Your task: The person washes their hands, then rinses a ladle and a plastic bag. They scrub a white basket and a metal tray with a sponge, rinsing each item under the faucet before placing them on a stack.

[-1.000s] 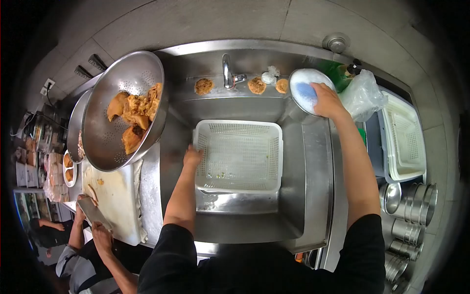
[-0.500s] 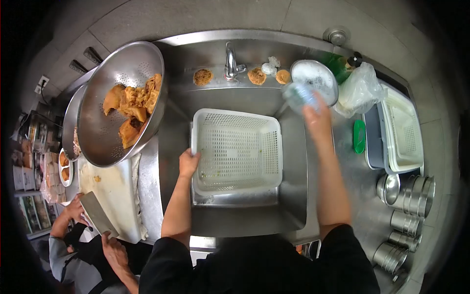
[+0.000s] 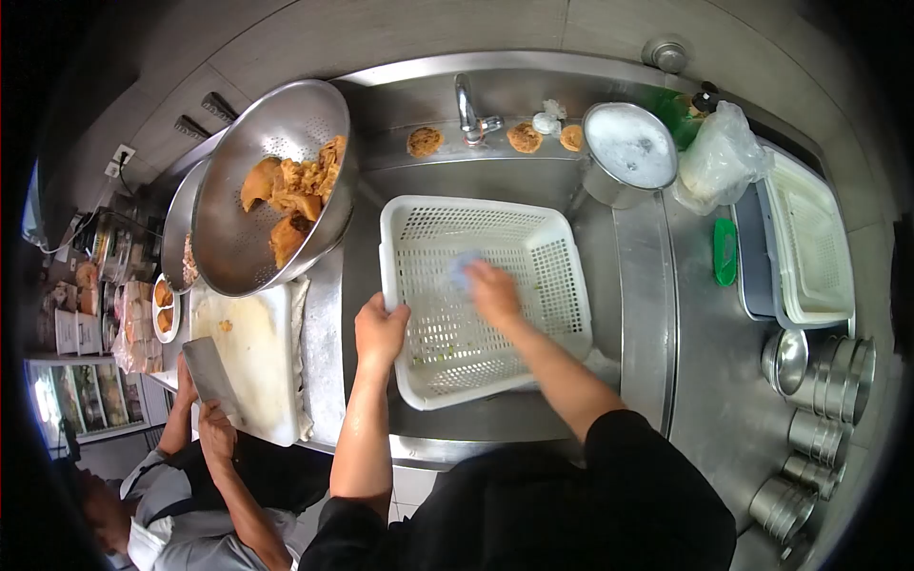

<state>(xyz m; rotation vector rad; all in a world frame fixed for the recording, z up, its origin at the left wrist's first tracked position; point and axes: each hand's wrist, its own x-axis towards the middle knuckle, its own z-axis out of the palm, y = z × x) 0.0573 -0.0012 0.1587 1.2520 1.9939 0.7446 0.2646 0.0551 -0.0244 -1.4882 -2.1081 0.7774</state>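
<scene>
A white perforated basket [image 3: 562,276] is tilted over the steel sink [image 3: 367,214]. My left hand [image 3: 379,331] is closed on the basket's left rim, with the thumb over the edge. Inside the basket my right hand [image 3: 495,293], slightly blurred, holds a pale bluish scrubber [image 3: 465,270] against or close to the perforated bottom. Small green and yellow bits lie in the basket's lower part. Behind the basket's right corner stands a steel pot of foamy water [image 3: 628,147].
At left, a large colander [image 3: 224,209] holds brown chunks. Beside a cutting board [image 3: 267,362], a co-worker holds a cleaver [image 3: 211,373]. The faucet [image 3: 466,109] rises behind the sink. Right: plastic bag [image 3: 719,162], green brush [image 3: 725,252], white trays [image 3: 838,257], steel containers [image 3: 838,376].
My right hand has moved from beside the foamy pot down into the basket with the scrubber. The basket is now more tilted, its right side raised. The view has shifted a little.
</scene>
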